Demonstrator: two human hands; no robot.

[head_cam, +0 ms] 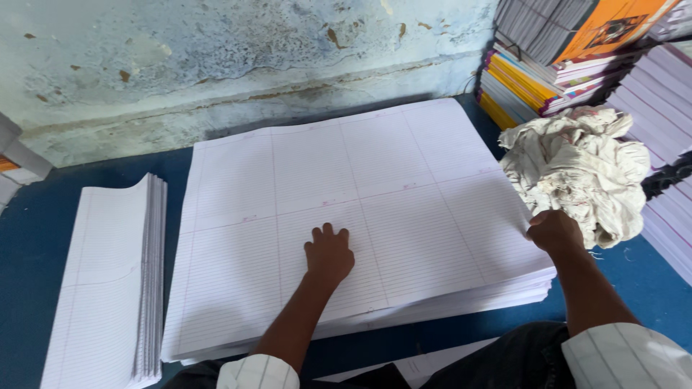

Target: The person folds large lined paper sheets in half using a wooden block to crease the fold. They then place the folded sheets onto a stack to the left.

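A thick stack of large ruled paper sheets (360, 187) lies flat on the blue table (36, 238). My left hand (329, 253) rests on the top sheet near the stack's front middle, fingers curled down against the paper. My right hand (553, 230) is at the stack's right edge, fingers closed on the edge of the top sheets. A crumpled off-white cloth (580, 169) sits just beyond my right hand, touching the stack's right side.
A pile of folded ruled sheets (108, 288) lies at the left. Stacks of notebooks with coloured spines (533, 72) and more paper stacks (663, 108) fill the right side. A peeling pale wall (238, 65) runs along the back.
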